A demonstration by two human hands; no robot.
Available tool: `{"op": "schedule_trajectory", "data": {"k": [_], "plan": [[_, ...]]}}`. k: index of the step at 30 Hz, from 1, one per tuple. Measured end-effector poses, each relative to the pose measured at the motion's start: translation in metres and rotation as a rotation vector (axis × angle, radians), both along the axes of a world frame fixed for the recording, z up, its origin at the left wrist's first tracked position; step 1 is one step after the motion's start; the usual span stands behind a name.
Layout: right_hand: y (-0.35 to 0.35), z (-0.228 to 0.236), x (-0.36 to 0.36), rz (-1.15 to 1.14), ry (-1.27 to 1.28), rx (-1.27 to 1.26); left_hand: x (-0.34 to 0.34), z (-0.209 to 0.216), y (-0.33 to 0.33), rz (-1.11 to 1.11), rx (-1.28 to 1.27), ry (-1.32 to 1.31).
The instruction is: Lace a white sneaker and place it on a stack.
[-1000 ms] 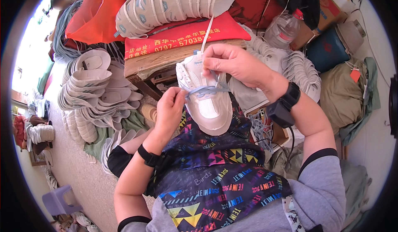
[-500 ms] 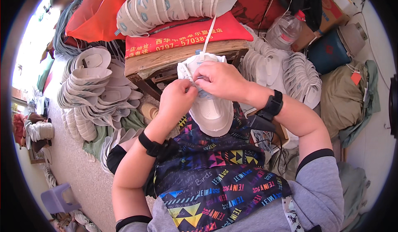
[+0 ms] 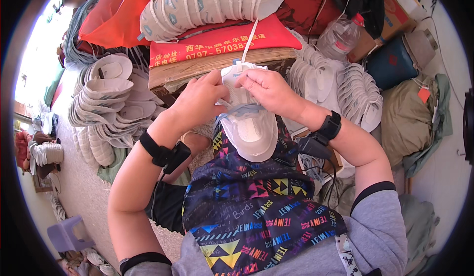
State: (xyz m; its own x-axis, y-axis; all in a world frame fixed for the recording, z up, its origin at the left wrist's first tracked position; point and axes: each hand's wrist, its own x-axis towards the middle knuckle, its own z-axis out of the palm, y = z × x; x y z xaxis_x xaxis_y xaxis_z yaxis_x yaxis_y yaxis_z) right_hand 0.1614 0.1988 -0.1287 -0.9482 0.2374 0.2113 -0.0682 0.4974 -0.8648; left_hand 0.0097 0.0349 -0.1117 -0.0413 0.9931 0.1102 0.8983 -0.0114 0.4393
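A white shoe upper lies over the front of my apron, its heel opening toward me and its toe near the wooden bench edge. Across its middle runs a blue-grey shoelace. At the upper's left edge my left hand is closed, thumb and fingers gripping by the eyelet side. My right hand pinches over the tongue area from the right; what sits between its fingertips is too small to make out. A white strap stretches from the toe end up over the bench.
A wooden bench with a red printed cloth carries a row of nested shoe uppers. More uppers are piled at left and right. A plastic bottle and a purple stool stand around.
My hands have drawn apart from their pinch together over the upper. The left has shifted left and up, its elbow swinging outward. The blue-grey lace now shows across the upper.
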Motion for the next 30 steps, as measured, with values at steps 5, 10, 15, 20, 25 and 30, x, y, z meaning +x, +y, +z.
{"op": "schedule_trajectory", "data": {"k": [5,10,15,20,25,30], "plan": [[0.006,0.000,0.000,-0.041,-0.116,-0.202,-0.002,-0.012,-0.005,0.052,-0.009,-0.186],[0.010,-0.007,-0.006,-0.047,-0.117,-0.303,0.000,-0.031,-0.009,0.064,0.086,-0.451],[0.008,0.000,-0.005,-0.046,-0.143,-0.379,0.013,-0.040,-0.007,0.154,0.291,-0.446],[0.014,0.015,0.003,-0.009,-0.174,-0.671,0.047,-0.014,0.006,0.448,0.384,-0.993],[-0.012,0.038,-0.002,0.001,-0.100,-0.950,0.040,0.003,0.018,0.490,0.725,-0.519],[-0.013,0.026,0.002,0.063,-0.196,-1.029,0.033,-0.011,0.022,0.495,0.609,-0.585]]}}
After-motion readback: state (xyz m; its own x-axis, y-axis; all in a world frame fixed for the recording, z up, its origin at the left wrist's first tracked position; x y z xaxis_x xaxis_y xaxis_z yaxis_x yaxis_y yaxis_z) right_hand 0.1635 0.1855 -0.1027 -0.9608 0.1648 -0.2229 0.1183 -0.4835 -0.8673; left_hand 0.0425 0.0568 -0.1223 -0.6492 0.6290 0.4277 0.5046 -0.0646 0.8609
